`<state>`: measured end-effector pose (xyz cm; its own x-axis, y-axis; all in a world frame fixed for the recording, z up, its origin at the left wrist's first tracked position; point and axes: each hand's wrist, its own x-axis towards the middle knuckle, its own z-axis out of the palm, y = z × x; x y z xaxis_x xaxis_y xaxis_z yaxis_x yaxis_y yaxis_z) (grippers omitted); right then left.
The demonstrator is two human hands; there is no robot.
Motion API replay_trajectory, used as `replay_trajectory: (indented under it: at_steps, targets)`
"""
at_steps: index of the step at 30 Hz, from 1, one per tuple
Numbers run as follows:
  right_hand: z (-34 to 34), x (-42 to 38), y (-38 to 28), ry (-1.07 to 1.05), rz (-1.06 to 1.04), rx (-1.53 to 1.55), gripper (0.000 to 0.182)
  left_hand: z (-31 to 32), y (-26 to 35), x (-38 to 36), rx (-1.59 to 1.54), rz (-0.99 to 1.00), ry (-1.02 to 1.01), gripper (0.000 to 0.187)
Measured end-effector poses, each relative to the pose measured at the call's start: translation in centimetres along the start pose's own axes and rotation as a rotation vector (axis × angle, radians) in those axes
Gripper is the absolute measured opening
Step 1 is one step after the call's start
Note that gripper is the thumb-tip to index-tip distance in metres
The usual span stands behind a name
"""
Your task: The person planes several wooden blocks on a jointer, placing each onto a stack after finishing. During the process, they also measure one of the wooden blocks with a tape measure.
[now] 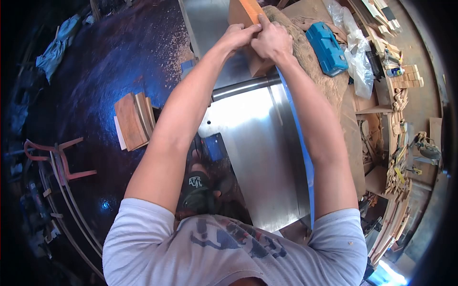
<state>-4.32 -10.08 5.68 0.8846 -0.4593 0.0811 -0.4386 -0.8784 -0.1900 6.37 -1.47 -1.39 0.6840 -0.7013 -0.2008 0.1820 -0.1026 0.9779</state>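
A wooden board (258, 66) stands on edge on the shiny metal machine bed (257, 157), at the top of the view. Its top edge looks bright orange, and its far part runs out of the frame. My left hand (238, 37) is closed on the board's near part from the left. On the right, my right hand (273, 39) wraps round the same part, its thumb beside the left hand's. Some fingertips of both hands are hidden. Both arms reach far forward over the bed.
A teal tool case (327, 49) lies on brown cloth (305, 52) right of the machine, beside clear plastic wrap (359, 62). Stacked boards (131, 123) stand left on the dark floor. Farther left is a reddish chair frame (59, 157). Wood offcuts (398, 157) line the right side.
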Motion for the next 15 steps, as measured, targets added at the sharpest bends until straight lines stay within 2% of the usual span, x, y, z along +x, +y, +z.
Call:
replay_trajectory:
  at_steps: [6, 9, 10, 11, 14, 15]
  targets:
    - [0.7, 1.9, -0.6, 0.044, 0.093, 0.042, 0.075, -0.7, 0.3, 1.5, 0.065, 0.025, 0.049, 0.059]
    - [-0.2, 2.0, 0.1, -0.036, 0.076, 0.169, 0.075, 0.0, -0.4, 2.1, 0.379, 0.102, 0.191, 0.061]
    - [-1.2, 0.2, -0.2, 0.001, 0.085, 0.177, 0.076, -0.2, 1.9, -0.7, 0.475, 0.075, 0.147, 0.062]
    - [-2.5, -2.2, -0.1, 0.040, 0.067, 0.222, 0.079, -0.5, 3.2, -3.0, 0.387, 0.021, 0.032, 0.064]
    - [-6.3, -14.6, 2.9, 0.033, 0.090, 0.452, 0.083, -0.8, 4.2, -17.0, 0.029, 0.166, -0.119, 0.068]
    - [-8.5, -18.6, 3.5, 0.057, 0.085, 0.528, 0.087, -1.0, 3.3, -21.2, 0.187, 0.208, -0.113, 0.069]
